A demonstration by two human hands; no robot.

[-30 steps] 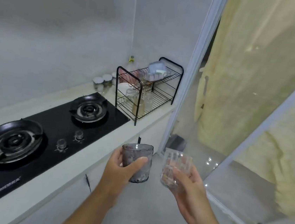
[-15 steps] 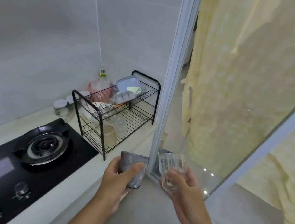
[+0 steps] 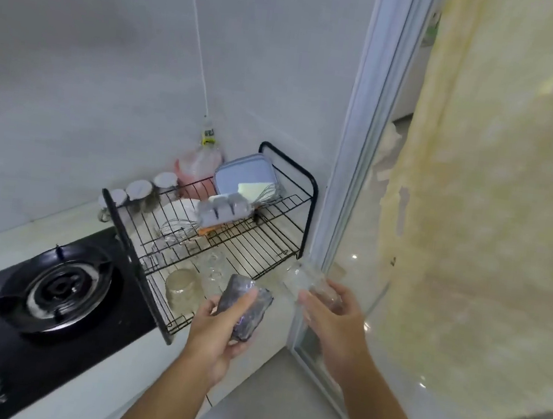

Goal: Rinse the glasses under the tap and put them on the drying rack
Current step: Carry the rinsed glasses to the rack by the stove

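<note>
Left hand [image 3: 215, 336] grips the smoky grey glass [image 3: 245, 307], thumb across its side and fingers under it. The glass is tilted and sits just in front of the drying rack [image 3: 128, 244], at the near end of the lower tier. Can't tell if it touches the wire.

Right hand [image 3: 334, 322] holds the clear ribbed glass [image 3: 308, 280], fingers curled round it. It is also tilted, just off the rack's right front corner at lower-tier height. Blurred, so contact with the rack is unclear. The hands are apart, one glass each, neither set down.

The rack is black wire with two tiers and stands on the white tabletop [image 3: 24, 235].
- Lower tier: an upturned tumbler [image 3: 183, 290] at the near end, another clear glass [image 3: 213, 267] just behind it, and white plates [image 3: 182, 209] further in.
- Upper tier: a grey moulded tray [image 3: 225, 208], a blue-lidded box [image 3: 244, 174] standing on edge, and a whisk [image 3: 267, 191] beside the box.

Behind the rack are white-lidded jars [image 3: 139, 190] along the wall and a pink bag [image 3: 199, 166] in the corner. Left of the rack is a black gas hob [image 3: 56, 287]. Right of the rack is a white door frame [image 3: 361, 150], with a yellow curtain [image 3: 510, 201] past the glass.
</note>
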